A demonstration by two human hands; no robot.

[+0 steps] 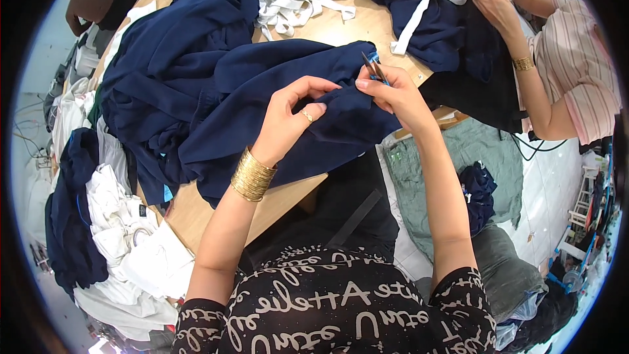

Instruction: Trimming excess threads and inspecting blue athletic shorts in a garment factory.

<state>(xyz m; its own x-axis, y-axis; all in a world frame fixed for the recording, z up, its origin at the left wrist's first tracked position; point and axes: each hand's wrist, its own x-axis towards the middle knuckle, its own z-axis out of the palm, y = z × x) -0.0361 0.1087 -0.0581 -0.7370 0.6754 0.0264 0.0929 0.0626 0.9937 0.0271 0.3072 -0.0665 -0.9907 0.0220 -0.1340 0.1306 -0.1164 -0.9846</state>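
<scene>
A navy blue garment (255,118) lies across the table in front of me, its right end raised toward my hands. My left hand (291,118), with a ring and a stack of gold bangles, has its fingers curled in a pinch on the navy cloth. In my right hand (401,97) is a small pair of thread snips (375,69) with dark blades and a bit of blue, pointing up and away from me. The thumb and fingers of that hand also press against the garment's edge. Whether a thread lies between the blades is too small to tell.
More navy garments and a tangle of white tape (291,6) cover the far table (357,26). At the right, another person (567,65) handles navy cloth and white tape. White garments (124,223) hang at the left edge. A green cloth (426,170) lies low on the right.
</scene>
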